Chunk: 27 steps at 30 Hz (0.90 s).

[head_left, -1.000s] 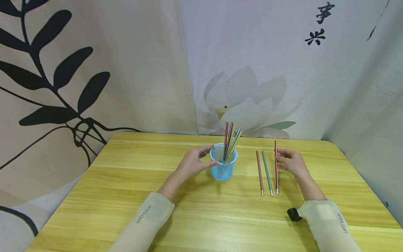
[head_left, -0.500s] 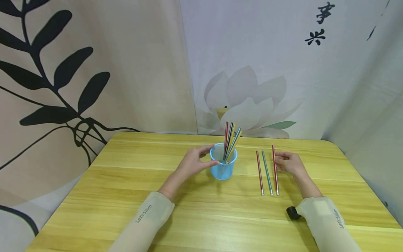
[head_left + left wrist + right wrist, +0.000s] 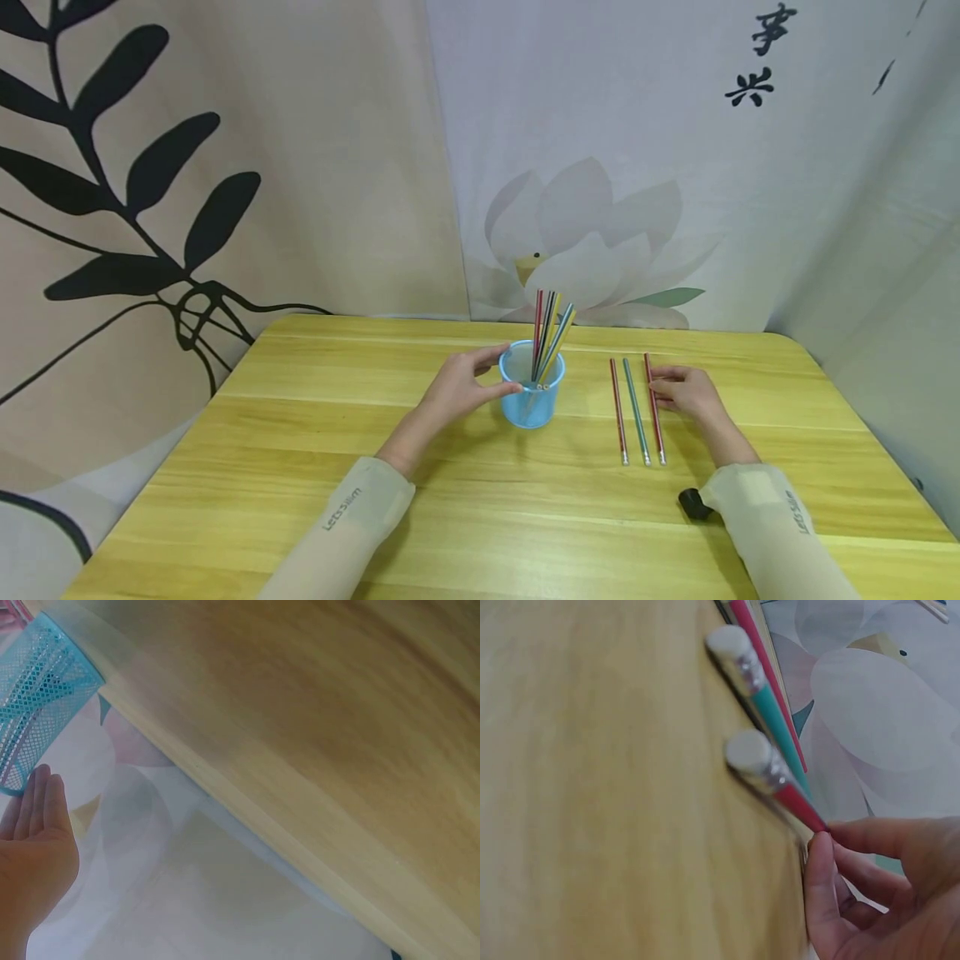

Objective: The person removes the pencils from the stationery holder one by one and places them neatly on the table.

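A light-blue mesh pencil cup stands upright on the table, several pencils leaning in it. My left hand holds the cup's left side, thumb in front and fingers at the back of the rim. In the left wrist view those fingers are long and straight against the cup. My right hand pinches a red pencil between thumb and fingers, its white eraser end towards me. Left of it lie a teal pencil and another red pencil, roughly side by side.
The wooden table has its far edge close behind the cup, against a printed cloth backdrop. A small black object is at the right sleeve's cuff.
My right hand has moved slightly left and towards me, tilting the top of the red pencil left towards the teal one. My left hand and the cup have stayed put.
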Each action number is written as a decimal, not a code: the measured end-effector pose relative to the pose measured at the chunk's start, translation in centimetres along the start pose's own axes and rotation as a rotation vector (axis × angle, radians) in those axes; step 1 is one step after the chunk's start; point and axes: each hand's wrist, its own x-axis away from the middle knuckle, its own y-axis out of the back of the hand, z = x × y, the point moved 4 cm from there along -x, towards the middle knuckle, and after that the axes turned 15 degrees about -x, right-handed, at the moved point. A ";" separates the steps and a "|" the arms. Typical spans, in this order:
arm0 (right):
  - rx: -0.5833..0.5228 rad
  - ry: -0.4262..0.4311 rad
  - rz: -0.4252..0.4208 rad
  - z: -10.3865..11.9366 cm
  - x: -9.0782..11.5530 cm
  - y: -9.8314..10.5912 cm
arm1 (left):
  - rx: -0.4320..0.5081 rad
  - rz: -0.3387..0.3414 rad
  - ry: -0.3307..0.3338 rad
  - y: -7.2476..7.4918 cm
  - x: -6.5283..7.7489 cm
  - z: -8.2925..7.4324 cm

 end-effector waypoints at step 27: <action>0.133 0.046 -0.080 -0.3 -0.1 -0.5 | -0.003 -0.009 -0.008 0.0 0.0 -0.1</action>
